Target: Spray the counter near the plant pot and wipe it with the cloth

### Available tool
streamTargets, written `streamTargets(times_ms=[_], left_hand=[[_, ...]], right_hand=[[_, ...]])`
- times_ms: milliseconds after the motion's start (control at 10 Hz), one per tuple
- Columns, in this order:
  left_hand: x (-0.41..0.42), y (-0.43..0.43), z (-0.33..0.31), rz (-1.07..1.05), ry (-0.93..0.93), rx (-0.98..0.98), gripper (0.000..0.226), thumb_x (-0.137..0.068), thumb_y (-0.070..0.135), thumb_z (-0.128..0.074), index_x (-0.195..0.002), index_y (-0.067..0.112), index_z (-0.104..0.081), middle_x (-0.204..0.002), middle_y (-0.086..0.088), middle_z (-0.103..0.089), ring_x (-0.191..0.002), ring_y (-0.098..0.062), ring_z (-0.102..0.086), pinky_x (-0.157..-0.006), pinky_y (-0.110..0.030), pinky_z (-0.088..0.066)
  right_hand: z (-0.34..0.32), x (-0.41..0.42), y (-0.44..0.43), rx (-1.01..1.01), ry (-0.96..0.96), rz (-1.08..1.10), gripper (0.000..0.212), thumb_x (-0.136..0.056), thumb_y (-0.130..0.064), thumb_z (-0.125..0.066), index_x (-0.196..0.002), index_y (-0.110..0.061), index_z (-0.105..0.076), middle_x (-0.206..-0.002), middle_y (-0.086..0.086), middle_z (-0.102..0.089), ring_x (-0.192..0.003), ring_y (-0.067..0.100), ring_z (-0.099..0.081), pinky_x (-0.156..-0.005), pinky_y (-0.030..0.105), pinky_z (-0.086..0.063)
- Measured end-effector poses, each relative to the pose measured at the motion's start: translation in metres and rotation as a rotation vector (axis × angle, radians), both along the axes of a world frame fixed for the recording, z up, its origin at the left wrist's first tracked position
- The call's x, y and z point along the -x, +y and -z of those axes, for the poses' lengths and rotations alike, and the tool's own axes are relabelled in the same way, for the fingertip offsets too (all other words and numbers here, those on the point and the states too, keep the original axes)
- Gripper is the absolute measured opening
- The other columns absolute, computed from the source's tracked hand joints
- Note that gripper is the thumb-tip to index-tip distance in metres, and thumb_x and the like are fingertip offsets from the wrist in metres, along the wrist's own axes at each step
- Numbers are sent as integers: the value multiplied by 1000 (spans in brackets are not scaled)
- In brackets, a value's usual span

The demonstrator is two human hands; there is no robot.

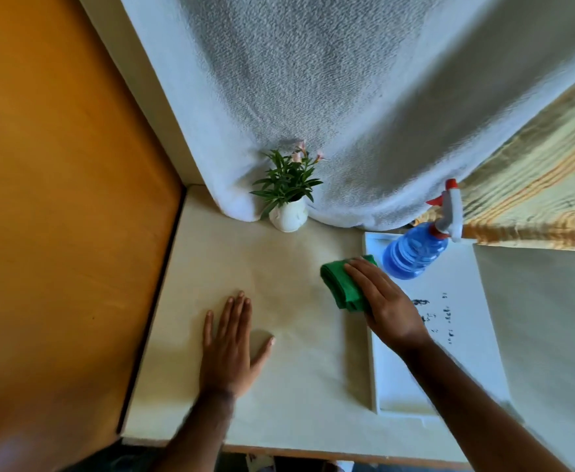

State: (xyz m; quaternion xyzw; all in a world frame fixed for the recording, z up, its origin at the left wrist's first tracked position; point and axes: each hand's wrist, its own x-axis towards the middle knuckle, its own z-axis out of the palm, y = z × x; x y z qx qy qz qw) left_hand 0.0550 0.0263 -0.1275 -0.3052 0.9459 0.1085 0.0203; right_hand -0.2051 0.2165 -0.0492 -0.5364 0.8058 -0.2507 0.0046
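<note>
Bench: smooth, pale cream, matte. R hand flat on folded green cloth, nappy microfibre; grip not curled, fingers pressing it down. L hand splayed flat on bench, holding nothing. Plant pot, white glazed, rounded, at back by draped white towelling. Spray bottle, ribbed blue plastic, stands on white tray.

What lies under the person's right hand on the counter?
The right hand presses flat on a folded green cloth, which lies on the cream counter. The cloth's part beneath the palm is covered and cannot be seen.
</note>
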Motion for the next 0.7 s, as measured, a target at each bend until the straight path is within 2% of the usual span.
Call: streamTargets(times_ms=[100,200,300,400,500,600,700], left_hand=[[0,2,0,3,9,-12,91,-95,69,-42,-164,12,-31,-174,-8,-29,-160,-26,-32,-126,-62,-30],[2,3,-1,2,13,-11,90,-96,70,-39,-165,12,-30,-174,-8,-29,-160,-26,-31,-127,-63,-29],[2,4,1,-3,13,6,90,-96,70,-37,-164,11,-31,-174,-8,-29,-160,-26,-31,-127,-63,-28],[3,5,3,2,13,16,90,-97,70,-35,-164,11,-32,-174,-9,-31,-160,-27,-32,-128,-62,-27],[2,5,3,7,-29,9,91,-97,71,-32,-164,10,-32,-173,-11,-31,-159,-29,-33,-127,-63,-28],[4,8,-6,7,-110,-51,100,-97,79,-7,-164,9,-29,-173,-12,-29,-159,-31,-33,-128,-65,-26],[9,7,-17,22,-215,-35,121,-75,85,29,-168,14,-2,-178,-4,2,-166,-22,-6,-131,-66,-4]], right_hand=[[13,-4,53,-24,57,137,43,-97,4,-46,-139,2,-54,-148,19,-52,-141,34,-45,-114,52,-40],[30,-7,89,-81,84,248,59,-81,18,-64,-138,4,-54,-147,22,-51,-139,37,-46,-114,55,-39],[42,-12,109,-202,80,237,79,-72,21,-71,-144,1,-46,-152,19,-44,-142,35,-42,-114,55,-39],[48,-24,118,-336,76,204,78,-92,-19,-68,-155,-2,-25,-163,17,-22,-153,31,-21,-123,48,-21],[47,-32,114,-451,65,213,85,-99,-58,-36,-156,2,-17,-165,19,-11,-155,30,-9,-125,46,-12],[37,-33,114,-502,17,213,89,-98,-68,-18,-158,-3,-7,-167,14,2,-155,23,8,-127,41,-3],[13,-31,108,-487,58,138,88,-99,-67,-26,-157,-1,-15,-167,17,-6,-156,26,-1,-126,47,-16]])
